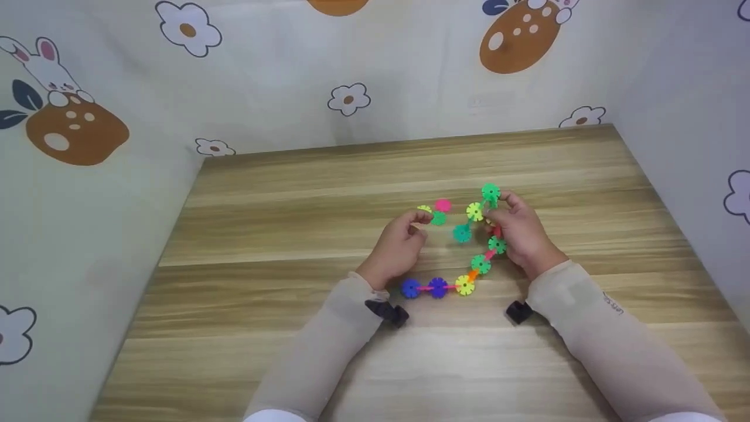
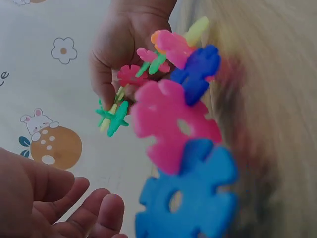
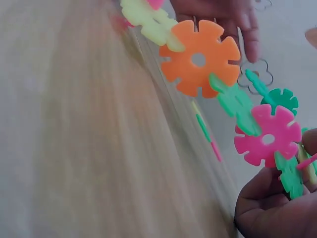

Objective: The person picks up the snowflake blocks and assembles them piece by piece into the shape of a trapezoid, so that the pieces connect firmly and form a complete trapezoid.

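Observation:
A long chain of slotted, flower-shaped plastic discs (image 1: 480,264) in green, pink, yellow, orange and blue hangs from my right hand (image 1: 525,237). Thumb and fingers pinch it near its green end (image 1: 491,191); in the right wrist view the pinched spot lies partly behind the fingers. Its blue end disc (image 2: 190,191) reaches across to near my left wrist. My left hand (image 1: 394,249) holds nothing, its fingers loosely bent, as the left wrist view shows. Just beyond its fingertips lies a short joined piece of yellow, green and pink discs (image 3: 203,127), apart from the chain.
Both hands are over a wood-grain table (image 1: 281,234). Pale walls (image 1: 269,76) printed with flowers and rabbits border its back and sides. Black wrist mounts (image 1: 518,312) sit at the ends of the beige sleeves (image 1: 615,328).

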